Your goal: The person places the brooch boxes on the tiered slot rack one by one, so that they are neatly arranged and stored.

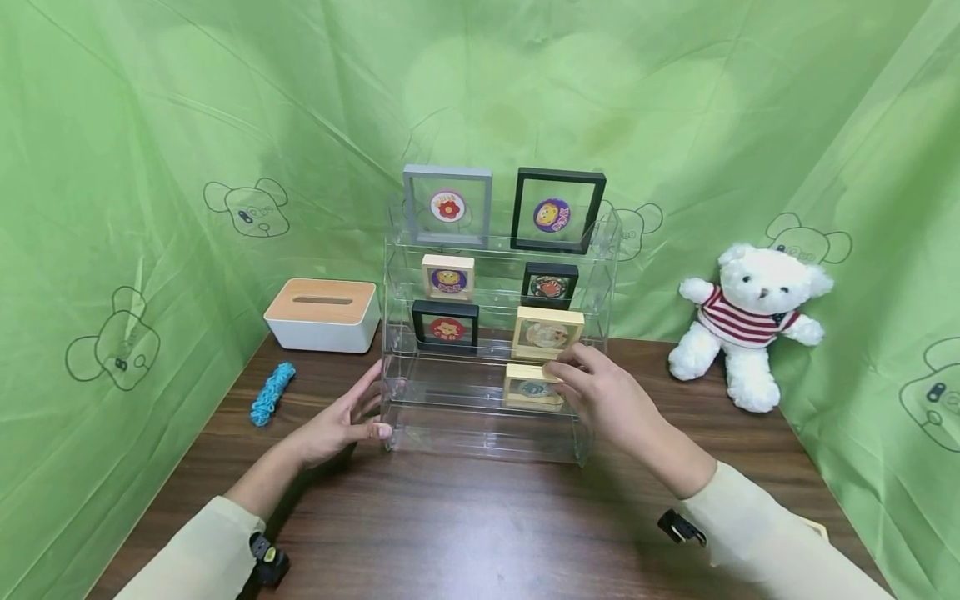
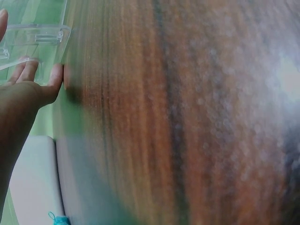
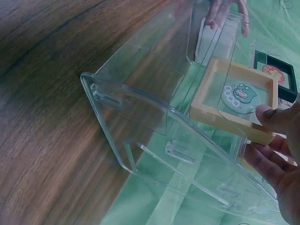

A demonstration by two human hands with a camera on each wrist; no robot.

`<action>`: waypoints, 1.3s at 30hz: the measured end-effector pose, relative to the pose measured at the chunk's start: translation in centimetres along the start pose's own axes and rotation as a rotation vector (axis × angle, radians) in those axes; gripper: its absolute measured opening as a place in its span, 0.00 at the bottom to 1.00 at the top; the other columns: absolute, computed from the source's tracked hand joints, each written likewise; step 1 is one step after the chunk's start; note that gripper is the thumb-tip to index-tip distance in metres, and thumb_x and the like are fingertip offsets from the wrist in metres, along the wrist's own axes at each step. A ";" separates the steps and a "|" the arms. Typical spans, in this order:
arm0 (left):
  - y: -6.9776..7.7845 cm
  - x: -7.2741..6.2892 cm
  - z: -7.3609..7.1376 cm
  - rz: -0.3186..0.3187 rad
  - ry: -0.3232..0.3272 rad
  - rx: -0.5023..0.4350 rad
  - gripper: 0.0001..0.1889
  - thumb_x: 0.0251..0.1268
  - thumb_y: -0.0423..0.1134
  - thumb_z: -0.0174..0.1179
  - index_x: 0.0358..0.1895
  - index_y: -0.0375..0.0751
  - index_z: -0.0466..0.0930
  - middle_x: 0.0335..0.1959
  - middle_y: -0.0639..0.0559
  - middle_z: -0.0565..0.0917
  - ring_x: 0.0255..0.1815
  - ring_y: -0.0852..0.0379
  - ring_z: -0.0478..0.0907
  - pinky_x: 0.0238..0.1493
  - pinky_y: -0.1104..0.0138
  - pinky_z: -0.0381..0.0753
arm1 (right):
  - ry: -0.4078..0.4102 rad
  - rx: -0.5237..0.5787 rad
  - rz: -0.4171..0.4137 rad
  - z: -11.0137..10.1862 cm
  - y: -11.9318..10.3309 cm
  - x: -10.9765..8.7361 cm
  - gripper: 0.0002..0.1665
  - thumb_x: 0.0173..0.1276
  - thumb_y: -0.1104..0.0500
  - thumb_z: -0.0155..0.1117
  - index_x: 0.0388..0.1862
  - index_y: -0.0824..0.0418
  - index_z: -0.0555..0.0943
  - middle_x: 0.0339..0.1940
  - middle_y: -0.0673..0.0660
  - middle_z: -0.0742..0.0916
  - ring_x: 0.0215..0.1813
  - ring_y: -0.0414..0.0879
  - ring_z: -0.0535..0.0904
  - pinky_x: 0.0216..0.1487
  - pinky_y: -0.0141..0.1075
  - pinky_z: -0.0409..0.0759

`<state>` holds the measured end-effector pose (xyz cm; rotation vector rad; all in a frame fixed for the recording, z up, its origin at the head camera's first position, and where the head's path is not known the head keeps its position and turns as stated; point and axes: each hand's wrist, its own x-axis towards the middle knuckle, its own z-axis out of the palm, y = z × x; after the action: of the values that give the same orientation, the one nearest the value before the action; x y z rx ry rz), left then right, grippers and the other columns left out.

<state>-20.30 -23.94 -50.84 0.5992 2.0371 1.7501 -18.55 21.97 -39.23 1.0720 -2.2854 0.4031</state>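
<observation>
A clear acrylic tiered rack [image 1: 480, 437] stands on the table, with small picture frames on its steps. My right hand [image 1: 611, 396] pinches the upper right corner of a light-wood display frame [image 1: 517, 392] on the second step from the bottom, above the bare lowest step. In the right wrist view, the thumb [image 3: 272, 119] lies on the front of this frame, with fingers behind it; a round teal-and-white badge [image 3: 240, 96] sits inside. My left hand [image 1: 333, 429] touches the rack's left side, its fingers fairly straight and its thumb at the front edge.
Higher steps hold several more frames, among them a grey one [image 1: 410, 204] and a large black one [image 1: 517, 208]. A wood-topped tissue box [image 1: 322, 325] and a blue rope bundle [image 1: 272, 393] lie left; a white teddy bear [image 1: 753, 321] sits right. Green cloth [image 1: 480, 83] hangs behind.
</observation>
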 end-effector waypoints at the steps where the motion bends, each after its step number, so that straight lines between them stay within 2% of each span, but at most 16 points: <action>1: 0.0 0.0 0.0 -0.006 0.002 -0.008 0.60 0.77 0.32 0.69 0.93 0.65 0.30 0.94 0.34 0.38 0.92 0.23 0.39 0.85 0.34 0.58 | -0.003 -0.014 -0.004 0.0 0.0 0.0 0.21 0.62 0.67 0.86 0.54 0.57 0.92 0.49 0.54 0.87 0.45 0.48 0.88 0.43 0.41 0.92; 4: 0.0 0.1 0.0 0.004 -0.004 0.003 0.60 0.78 0.33 0.69 0.93 0.64 0.29 0.94 0.32 0.38 0.92 0.22 0.39 0.85 0.33 0.56 | -0.006 -0.047 -0.013 -0.2 0.0 -0.1 0.22 0.62 0.66 0.86 0.55 0.57 0.92 0.49 0.55 0.87 0.46 0.48 0.87 0.43 0.41 0.91; 11: 0.0 0.0 -0.1 0.008 -0.013 0.040 0.60 0.79 0.32 0.68 0.93 0.65 0.28 0.94 0.32 0.38 0.91 0.21 0.41 0.85 0.42 0.62 | -0.003 -0.045 -0.007 -1.0 0.1 -0.2 0.22 0.63 0.66 0.86 0.55 0.58 0.92 0.51 0.55 0.88 0.48 0.48 0.86 0.44 0.41 0.91; 16: 0.1 -0.1 -0.1 0.000 -0.006 0.048 0.59 0.79 0.33 0.67 0.93 0.67 0.29 0.94 0.33 0.38 0.91 0.20 0.40 0.85 0.31 0.55 | 0.028 -0.014 -0.008 -2.0 0.3 -0.4 0.23 0.61 0.67 0.86 0.56 0.61 0.92 0.52 0.57 0.89 0.50 0.49 0.87 0.47 0.41 0.91; 20: 0.1 -0.1 -0.1 0.005 -0.010 0.041 0.60 0.79 0.32 0.68 0.93 0.68 0.29 0.94 0.33 0.43 0.91 0.21 0.41 0.85 0.33 0.54 | 0.054 0.024 -0.021 -3.0 0.6 -0.7 0.24 0.59 0.68 0.86 0.55 0.61 0.92 0.51 0.56 0.89 0.50 0.49 0.87 0.50 0.39 0.89; 23: 0.0 -0.1 -0.1 0.014 -0.010 0.034 0.60 0.78 0.32 0.68 0.93 0.66 0.28 0.93 0.32 0.42 0.91 0.21 0.40 0.85 0.37 0.57 | 0.067 0.037 -0.027 -3.8 1.0 -1.2 0.26 0.57 0.69 0.86 0.56 0.60 0.92 0.50 0.56 0.90 0.49 0.49 0.88 0.51 0.38 0.89; 26: -0.1 0.0 0.0 0.007 0.003 0.026 0.60 0.79 0.32 0.68 0.93 0.64 0.28 0.94 0.32 0.37 0.91 0.21 0.38 0.85 0.35 0.56 | 0.064 0.044 -0.013 -4.7 1.7 -2.0 0.24 0.62 0.66 0.84 0.58 0.59 0.92 0.50 0.56 0.90 0.48 0.48 0.88 0.51 0.37 0.88; 29: -0.1 -0.1 0.1 -0.009 0.015 0.008 0.60 0.78 0.32 0.69 0.93 0.64 0.29 0.94 0.34 0.33 0.91 0.21 0.36 0.85 0.32 0.52 | 0.070 0.038 -0.010 -5.5 2.4 -2.8 0.17 0.71 0.57 0.79 0.57 0.58 0.92 0.49 0.56 0.90 0.47 0.49 0.89 0.52 0.36 0.89; 31: -0.1 -0.1 0.1 -0.012 0.017 0.003 0.60 0.78 0.32 0.69 0.93 0.64 0.29 0.94 0.35 0.32 0.91 0.21 0.35 0.85 0.32 0.51 | 0.071 0.045 -0.013 -6.0 3.0 -3.4 0.16 0.76 0.53 0.76 0.58 0.57 0.92 0.50 0.55 0.91 0.47 0.49 0.89 0.52 0.35 0.89; 33: -0.1 -0.1 0.1 -0.014 0.017 0.001 0.60 0.78 0.32 0.68 0.93 0.63 0.28 0.94 0.35 0.31 0.91 0.21 0.34 0.85 0.32 0.51 | 0.053 0.054 -0.009 -6.6 3.8 -4.0 0.18 0.74 0.53 0.78 0.58 0.57 0.92 0.50 0.54 0.92 0.47 0.48 0.90 0.53 0.33 0.89; 39: 0.1 -0.2 0.2 -0.012 0.011 0.004 0.60 0.79 0.32 0.68 0.93 0.65 0.28 0.94 0.33 0.34 0.91 0.20 0.35 0.85 0.32 0.51 | -0.074 0.074 0.044 -8.0 6.0 -6.2 0.29 0.56 0.63 0.88 0.59 0.56 0.92 0.50 0.50 0.93 0.46 0.42 0.90 0.54 0.25 0.86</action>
<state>-20.03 -23.89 -50.79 0.5778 2.0483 1.7466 -17.06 33.35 -36.88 1.0911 -2.3796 0.4769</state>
